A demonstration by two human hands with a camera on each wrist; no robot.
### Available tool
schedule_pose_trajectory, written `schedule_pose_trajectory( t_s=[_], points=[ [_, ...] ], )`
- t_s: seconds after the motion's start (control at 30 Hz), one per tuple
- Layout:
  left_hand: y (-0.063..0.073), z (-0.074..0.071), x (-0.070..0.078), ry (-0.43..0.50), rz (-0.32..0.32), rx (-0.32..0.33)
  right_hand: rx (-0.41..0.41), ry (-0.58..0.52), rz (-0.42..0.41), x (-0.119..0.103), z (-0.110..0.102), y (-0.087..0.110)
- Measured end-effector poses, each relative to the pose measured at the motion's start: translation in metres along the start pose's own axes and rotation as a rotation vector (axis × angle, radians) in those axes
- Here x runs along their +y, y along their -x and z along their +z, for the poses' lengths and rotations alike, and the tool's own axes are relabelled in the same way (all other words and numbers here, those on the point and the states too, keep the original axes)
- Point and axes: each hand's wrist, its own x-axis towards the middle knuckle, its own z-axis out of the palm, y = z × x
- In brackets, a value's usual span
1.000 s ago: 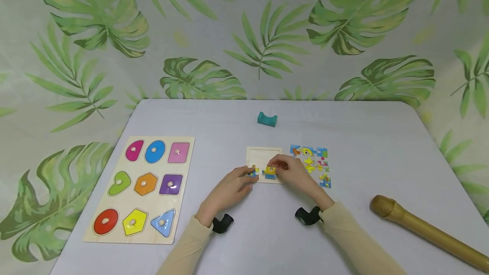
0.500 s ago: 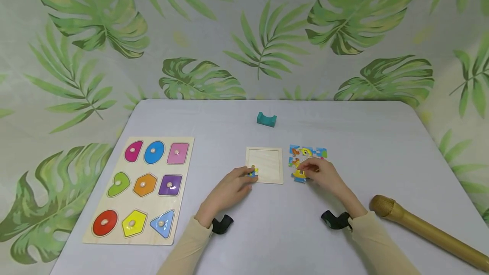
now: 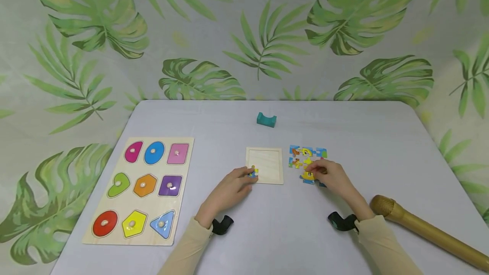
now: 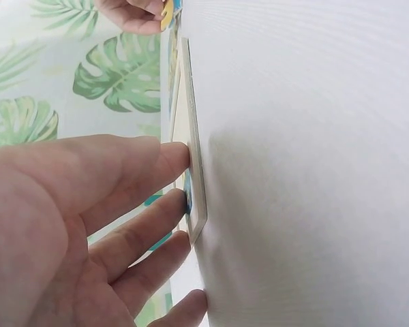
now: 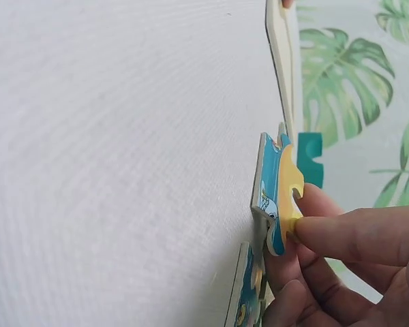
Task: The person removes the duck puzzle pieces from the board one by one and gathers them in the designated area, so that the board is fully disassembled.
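My right hand [image 3: 333, 178] pinches a yellow-and-blue jigsaw piece [image 5: 276, 194] between thumb and fingers. In the head view the piece is at the near side of a cluster of jigsaw pieces [image 3: 307, 152], partly overlapping them. The hand hides some of that cluster. To the left lies a small square wooden puzzle tray [image 3: 270, 160]. My left hand [image 3: 229, 185] rests at its near left corner with fingers extended, fingertips on a small blue-and-yellow jigsaw piece [image 3: 253, 173] inside the tray. In the left wrist view those fingertips are spread along the tray's edge.
A wooden peg board [image 3: 157, 190] with colourful knobbed shapes lies on the left. Behind the tray sits a teal block [image 3: 266, 120] with a curved notch. A gold microphone [image 3: 424, 228] lies at the right front. Leaf-patterned cloth [image 3: 206, 77] hangs behind the table.
My right hand has carried the yellow-and-blue jigsaw piece from over the tray rightward to the cluster of pieces. My left hand has stayed in place.
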Motion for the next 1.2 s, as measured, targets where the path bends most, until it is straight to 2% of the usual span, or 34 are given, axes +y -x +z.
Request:
schedule_pose_trajectory(
  t_s=[0.33, 0.53, 0.67, 0.9, 1.2],
  points=[
    [0.002, 0.001, -0.003, 0.013, 0.013, 0.011, 0.008, 0.052, -0.013, -0.001, 0.002, -0.001],
    [0.005, 0.000, -0.006, -0.004, 0.036, 0.005, 0.013, 0.011, -0.053, -0.011, 0.008, -0.007],
    [0.007, -0.002, -0.008, -0.022, 0.040, -0.011, -0.013, -0.036, -0.104, -0.022, 0.020, -0.016],
    [0.011, -0.005, -0.012, -0.043, 0.040, -0.031, -0.097, -0.098, -0.143, -0.047, 0.051, -0.034],
    [0.010, -0.005, -0.012, -0.023, 0.050, -0.032, -0.172, -0.110, -0.197, -0.068, 0.079, -0.049]
  ],
)
